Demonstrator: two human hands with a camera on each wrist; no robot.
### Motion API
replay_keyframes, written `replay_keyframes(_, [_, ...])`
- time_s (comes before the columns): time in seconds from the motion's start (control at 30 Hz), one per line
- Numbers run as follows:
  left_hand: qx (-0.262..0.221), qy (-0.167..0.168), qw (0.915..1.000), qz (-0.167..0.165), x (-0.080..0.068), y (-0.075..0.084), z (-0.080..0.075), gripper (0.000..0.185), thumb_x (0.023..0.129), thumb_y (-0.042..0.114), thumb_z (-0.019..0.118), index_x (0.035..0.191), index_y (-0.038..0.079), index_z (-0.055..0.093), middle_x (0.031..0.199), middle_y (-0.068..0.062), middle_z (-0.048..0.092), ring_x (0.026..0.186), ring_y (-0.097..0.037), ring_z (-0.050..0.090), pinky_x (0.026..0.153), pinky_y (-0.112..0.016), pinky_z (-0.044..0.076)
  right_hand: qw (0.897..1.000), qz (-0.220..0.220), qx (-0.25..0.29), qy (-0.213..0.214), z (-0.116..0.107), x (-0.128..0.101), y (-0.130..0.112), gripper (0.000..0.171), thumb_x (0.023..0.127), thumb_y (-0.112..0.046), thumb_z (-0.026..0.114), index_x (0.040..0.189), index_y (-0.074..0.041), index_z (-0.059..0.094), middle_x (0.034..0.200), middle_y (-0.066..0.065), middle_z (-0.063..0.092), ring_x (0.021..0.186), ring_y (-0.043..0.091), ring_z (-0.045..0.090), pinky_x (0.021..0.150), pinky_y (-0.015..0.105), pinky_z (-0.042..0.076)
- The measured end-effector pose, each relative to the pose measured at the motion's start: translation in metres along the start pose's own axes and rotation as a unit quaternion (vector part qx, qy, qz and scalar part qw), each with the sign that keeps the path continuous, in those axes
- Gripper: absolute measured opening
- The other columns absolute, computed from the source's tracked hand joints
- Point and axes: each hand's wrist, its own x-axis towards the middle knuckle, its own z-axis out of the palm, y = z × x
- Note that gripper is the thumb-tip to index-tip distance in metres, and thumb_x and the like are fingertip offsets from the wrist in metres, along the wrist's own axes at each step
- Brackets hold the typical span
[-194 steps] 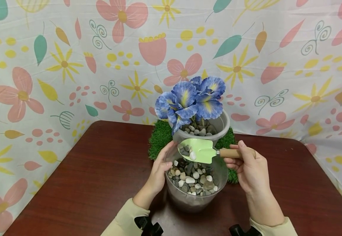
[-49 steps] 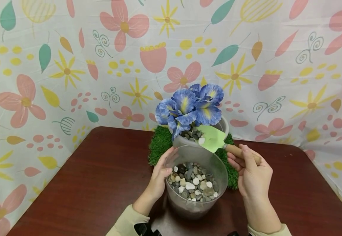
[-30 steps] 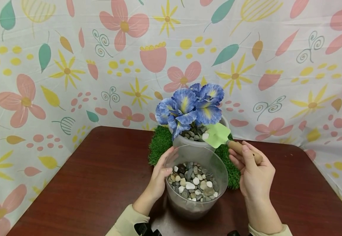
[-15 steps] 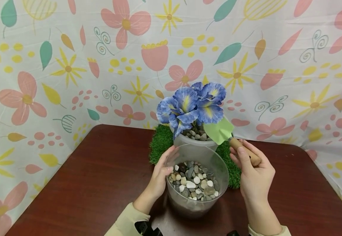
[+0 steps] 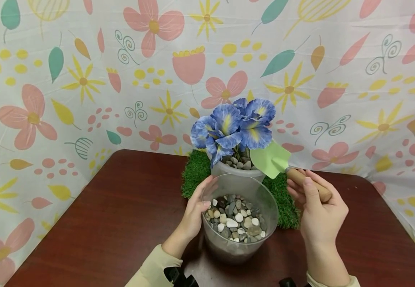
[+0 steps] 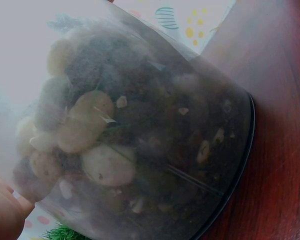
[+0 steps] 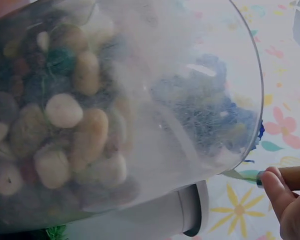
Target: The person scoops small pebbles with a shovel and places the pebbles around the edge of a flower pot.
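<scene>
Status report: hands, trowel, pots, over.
Left hand steadies clear pebble pot. Right hand grips trowel, blade tilted over flower pot, no pebbles visible on it. Blue flowers close beside blade.

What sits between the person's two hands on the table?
In the head view, a clear plastic container partly filled with pebbles stands between them: the left hand rests on its side, and the right hand holds a green trowel.

two hands (image 5: 193, 215), two pots (image 5: 239, 247), one trowel (image 5: 270, 159), one grass mat (image 5: 194, 173)
</scene>
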Motion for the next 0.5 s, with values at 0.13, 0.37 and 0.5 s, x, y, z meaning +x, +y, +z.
replay_keyframes(0.13, [-0.002,0.005,1.0,-0.003,0.0001,-0.0009,-0.0002,0.06,0.084,0.011,0.031,0.141,-0.003,0.015,0.142,-0.022,0.027,0.128,-0.04,0.028,0.102,-0.056,0.023,1.0,-0.006,0.005,0.012,0.0013,0.0008,-0.0015,0.033,0.081,0.004,0.056,0.105,0.026,0.05,0.09,0.028,0.064,0.059,0.029,0.066,0.054,0.034,0.052])
replay_keyframes(0.37, [-0.004,0.004,1.0,0.005,0.0007,-0.0015,0.0002,0.06,0.084,0.01,0.031,0.14,-0.005,0.015,0.141,-0.025,0.026,0.127,-0.043,0.028,0.101,-0.057,0.022,0.995,-0.018,0.089,-0.046,-0.0009,0.0016,-0.0021,0.024,0.083,0.012,0.048,0.099,0.029,0.049,0.084,0.033,0.062,0.059,0.034,0.065,0.052,0.036,0.052])
replay_keyframes(0.5, [-0.006,0.004,0.9999,0.01,0.0006,-0.0016,0.0004,0.059,0.084,0.008,0.03,0.14,-0.005,0.016,0.141,-0.026,0.026,0.127,-0.044,0.028,0.101,-0.057,0.022,0.992,-0.02,0.101,-0.075,-0.0018,0.0013,-0.0037,0.022,0.084,0.013,0.043,0.098,0.029,0.05,0.081,0.033,0.062,0.059,0.034,0.065,0.052,0.037,0.052])
